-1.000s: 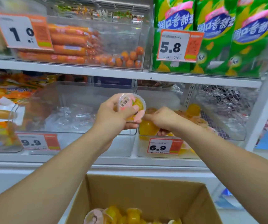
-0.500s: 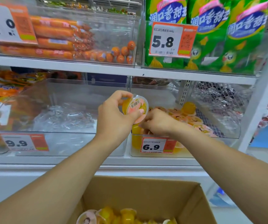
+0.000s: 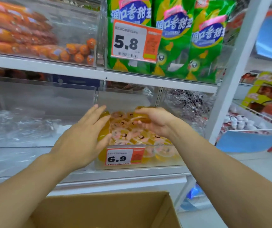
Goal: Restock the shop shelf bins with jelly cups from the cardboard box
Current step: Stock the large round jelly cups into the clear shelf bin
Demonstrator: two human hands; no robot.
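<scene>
Left hand (image 3: 81, 142), fingers straight, presses yellow jelly cups (image 3: 128, 134) inside the clear plastic shelf bin (image 3: 164, 163); right hand (image 3: 155, 120) curls around one cup (image 3: 142, 116) above them. Brown cardboard box (image 3: 102, 211) below.

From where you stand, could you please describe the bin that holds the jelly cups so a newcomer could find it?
Find the green snack bags on the upper shelf; directly below them, on the lower shelf, sits a clear bin with both hands reaching into it. Unlike the clear bin to its left, it holds yellow jelly cups and carries a 6.9 price tag.

White shelf (image 3: 132, 176): clear jelly-cup bin (image 3: 164, 163), seemingly plastic-filled bin (image 3: 33, 155).
</scene>
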